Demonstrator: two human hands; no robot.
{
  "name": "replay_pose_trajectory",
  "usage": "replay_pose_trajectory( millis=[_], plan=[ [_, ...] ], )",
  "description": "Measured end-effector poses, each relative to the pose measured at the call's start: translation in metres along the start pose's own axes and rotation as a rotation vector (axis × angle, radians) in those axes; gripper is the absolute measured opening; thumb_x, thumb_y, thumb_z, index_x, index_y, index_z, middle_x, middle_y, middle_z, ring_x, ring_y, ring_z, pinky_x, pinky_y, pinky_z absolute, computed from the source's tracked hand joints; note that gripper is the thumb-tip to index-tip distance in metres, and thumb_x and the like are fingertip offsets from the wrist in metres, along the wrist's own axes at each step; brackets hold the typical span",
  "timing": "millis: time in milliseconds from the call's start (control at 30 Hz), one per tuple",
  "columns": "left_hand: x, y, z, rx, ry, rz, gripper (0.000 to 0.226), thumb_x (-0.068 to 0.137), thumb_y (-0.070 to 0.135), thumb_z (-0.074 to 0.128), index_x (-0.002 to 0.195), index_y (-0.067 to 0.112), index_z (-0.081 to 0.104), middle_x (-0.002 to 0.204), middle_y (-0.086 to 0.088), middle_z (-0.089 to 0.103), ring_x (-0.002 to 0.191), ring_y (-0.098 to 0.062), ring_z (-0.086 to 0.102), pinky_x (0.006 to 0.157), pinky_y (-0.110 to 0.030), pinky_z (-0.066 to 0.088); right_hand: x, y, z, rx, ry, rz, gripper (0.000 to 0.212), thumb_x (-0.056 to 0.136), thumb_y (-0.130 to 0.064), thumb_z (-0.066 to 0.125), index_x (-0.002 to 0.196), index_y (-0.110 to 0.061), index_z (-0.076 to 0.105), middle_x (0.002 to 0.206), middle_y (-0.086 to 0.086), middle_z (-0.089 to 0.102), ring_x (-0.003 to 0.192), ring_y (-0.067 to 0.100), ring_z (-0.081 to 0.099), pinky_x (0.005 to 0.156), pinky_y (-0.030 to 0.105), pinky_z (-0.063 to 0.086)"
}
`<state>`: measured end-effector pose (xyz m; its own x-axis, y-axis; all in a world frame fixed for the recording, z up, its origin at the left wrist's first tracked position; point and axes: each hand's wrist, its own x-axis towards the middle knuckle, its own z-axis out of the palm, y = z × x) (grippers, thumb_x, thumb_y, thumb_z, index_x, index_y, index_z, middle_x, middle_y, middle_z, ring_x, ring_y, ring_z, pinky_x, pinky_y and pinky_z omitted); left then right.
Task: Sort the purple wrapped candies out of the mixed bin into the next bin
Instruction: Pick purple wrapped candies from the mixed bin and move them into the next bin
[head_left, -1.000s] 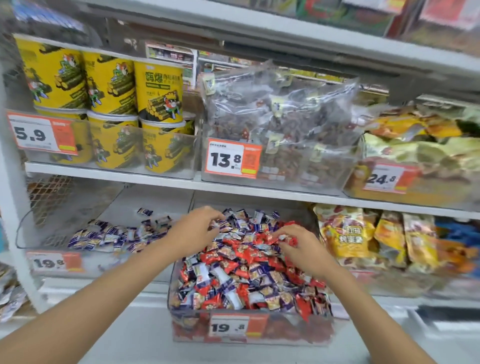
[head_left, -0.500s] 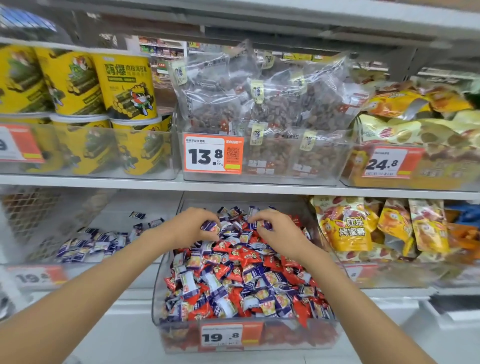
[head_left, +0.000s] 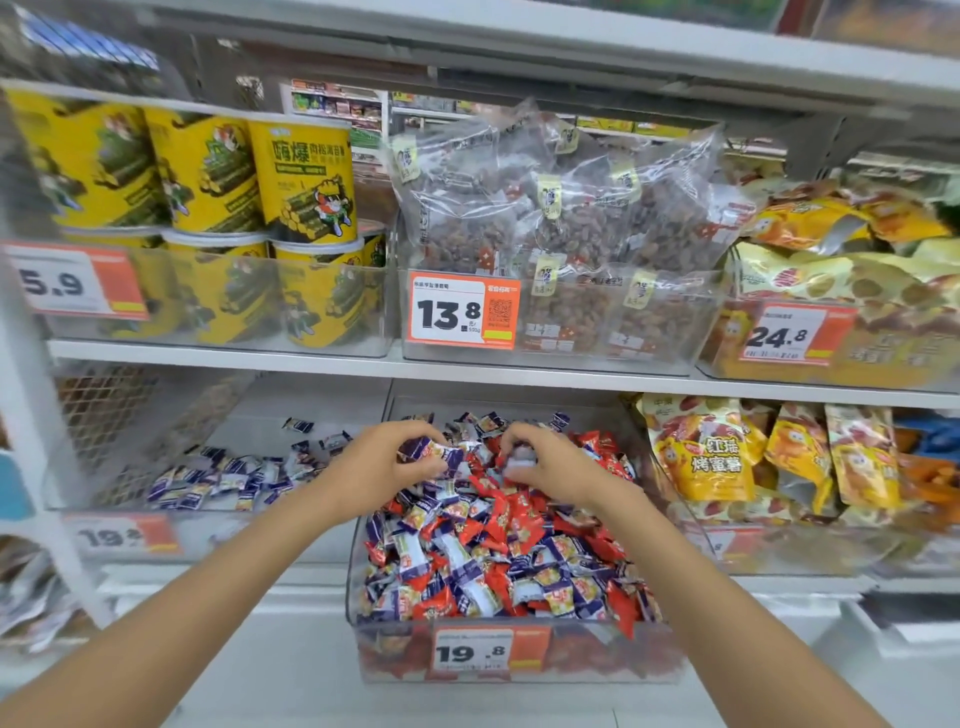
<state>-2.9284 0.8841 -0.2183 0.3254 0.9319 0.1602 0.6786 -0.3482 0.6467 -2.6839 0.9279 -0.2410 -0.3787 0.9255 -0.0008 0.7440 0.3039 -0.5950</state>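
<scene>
A clear mixed bin (head_left: 358, 649) in the lower shelf's middle holds a heap of red and purple wrapped candies (head_left: 498, 551). My left hand (head_left: 379, 467) hovers over the heap's far left part, its fingers curled round several purple candies (head_left: 434, 452). My right hand (head_left: 545, 465) is beside it over the far middle, pinching a purple candy (head_left: 519, 460). To the left, the neighbouring clear bin (head_left: 72, 499) holds only purple candies (head_left: 228, 478), spread thinly over its floor.
The upper shelf (head_left: 311, 364) carries yellow tubs (head_left: 301, 182), clear bags of dried fruit (head_left: 561, 218) and yellow snack bags (head_left: 841, 270). Orange-yellow packets (head_left: 717, 452) fill the bin right of the mixed one. Price tags hang on the bin fronts.
Both hands have moved toward the far end of the heap and come closer together. Each has gathered purple candies. The camera has shifted nearer the bin.
</scene>
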Motion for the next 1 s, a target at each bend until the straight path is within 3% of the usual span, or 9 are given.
replay_pose_trajectory(
  millis=[67, 133, 167, 367, 500, 667, 833, 933, 1000],
  plan=[
    [-0.001, 0.003, -0.002, -0.093, 0.015, -0.032, 0.025, 0.091, 0.033, 0.063, 0.115, 0.026, 0.062, 0.113, -0.01, 0.062, 0.101, -0.016, 0.061, 0.089, -0.039, 0.048, -0.009, -0.003, -0.009, 0.09, 0.094, -0.024, 0.025, 0.094, -0.013, 0.062, 0.116, -0.02, 0.056, 0.119, -0.007, 0.054, 0.088, 0.009, 0.061, 0.078, 0.022, 0.05],
    [-0.001, 0.004, -0.002, -0.159, -0.007, -0.028, 0.017, 0.093, 0.031, 0.061, 0.109, 0.025, 0.062, 0.113, 0.013, 0.04, 0.07, -0.008, 0.06, 0.073, -0.035, 0.047, -0.017, -0.007, -0.015, 0.165, 0.124, -0.012, 0.033, 0.097, -0.012, 0.057, 0.128, -0.019, 0.052, 0.124, -0.007, 0.049, 0.069, -0.011, 0.052, 0.061, 0.007, 0.041],
    [-0.001, 0.004, -0.002, -0.19, -0.023, -0.04, 0.012, 0.094, 0.031, 0.06, 0.106, 0.027, 0.061, 0.082, 0.024, 0.034, 0.061, -0.009, 0.056, 0.068, -0.035, 0.045, -0.02, -0.009, -0.017, 0.191, 0.121, -0.003, 0.033, 0.097, -0.012, 0.056, 0.129, -0.021, 0.052, 0.127, -0.007, 0.049, 0.071, -0.012, 0.052, 0.06, 0.006, 0.04],
    [0.003, 0.014, 0.005, -0.269, -0.069, -0.109, 0.01, 0.098, 0.03, 0.052, 0.106, 0.024, 0.054, 0.078, 0.004, 0.045, 0.064, -0.001, 0.066, 0.064, -0.027, 0.042, -0.03, -0.022, -0.016, 0.271, -0.007, 0.013, 0.04, 0.098, -0.018, 0.057, 0.13, -0.042, 0.054, 0.147, -0.008, 0.043, 0.119, 0.036, 0.054, 0.09, 0.029, 0.051],
    [0.01, 0.026, 0.016, -0.355, -0.041, -0.129, 0.014, 0.098, 0.024, 0.053, 0.107, 0.013, 0.054, 0.077, 0.005, 0.046, 0.055, -0.006, 0.053, 0.067, -0.031, 0.053, -0.032, -0.039, -0.003, 0.293, -0.067, 0.003, 0.046, 0.097, -0.013, 0.058, 0.139, -0.029, 0.049, 0.151, -0.006, 0.04, 0.138, 0.017, 0.04, 0.104, 0.029, 0.036],
    [0.01, 0.022, 0.02, -0.417, 0.021, -0.162, 0.009, 0.098, 0.017, 0.054, 0.105, 0.012, 0.055, 0.068, 0.002, 0.04, 0.047, -0.005, 0.04, 0.049, -0.016, 0.04, -0.052, -0.023, -0.015, 0.219, -0.005, 0.04, 0.047, 0.096, -0.001, 0.049, 0.13, -0.032, 0.056, 0.138, -0.009, 0.046, 0.061, 0.016, 0.058, 0.062, 0.036, 0.051],
    [0.007, 0.01, 0.017, -0.343, -0.037, -0.189, 0.02, 0.099, 0.02, 0.053, 0.113, 0.03, 0.063, 0.099, -0.005, 0.048, 0.074, -0.023, 0.046, 0.066, -0.023, 0.056, -0.072, 0.014, -0.021, -0.056, 0.054, 0.051, 0.039, 0.1, -0.009, 0.044, 0.135, -0.025, 0.05, 0.145, 0.003, 0.043, 0.133, 0.023, 0.042, 0.105, 0.029, 0.033],
    [0.008, 0.012, 0.021, -0.279, 0.0, -0.22, 0.014, 0.098, 0.02, 0.053, 0.109, 0.025, 0.062, 0.123, 0.009, 0.044, 0.098, -0.02, 0.059, 0.084, -0.034, 0.054, -0.071, 0.018, -0.003, -0.116, -0.01, 0.047, 0.045, 0.101, -0.032, 0.048, 0.145, -0.023, 0.042, 0.141, 0.006, 0.042, 0.133, 0.021, 0.036, 0.113, 0.035, 0.03],
    [0.008, 0.011, 0.023, -0.219, 0.006, -0.226, 0.013, 0.099, 0.021, 0.051, 0.108, 0.023, 0.06, 0.104, 0.008, 0.05, 0.08, -0.021, 0.057, 0.067, -0.029, 0.042, -0.066, 0.02, 0.006, -0.233, -0.077, 0.038, 0.057, 0.093, -0.048, 0.057, 0.142, -0.025, 0.043, 0.142, 0.005, 0.041, 0.133, 0.024, 0.035, 0.112, 0.041, 0.032]
  ],
)
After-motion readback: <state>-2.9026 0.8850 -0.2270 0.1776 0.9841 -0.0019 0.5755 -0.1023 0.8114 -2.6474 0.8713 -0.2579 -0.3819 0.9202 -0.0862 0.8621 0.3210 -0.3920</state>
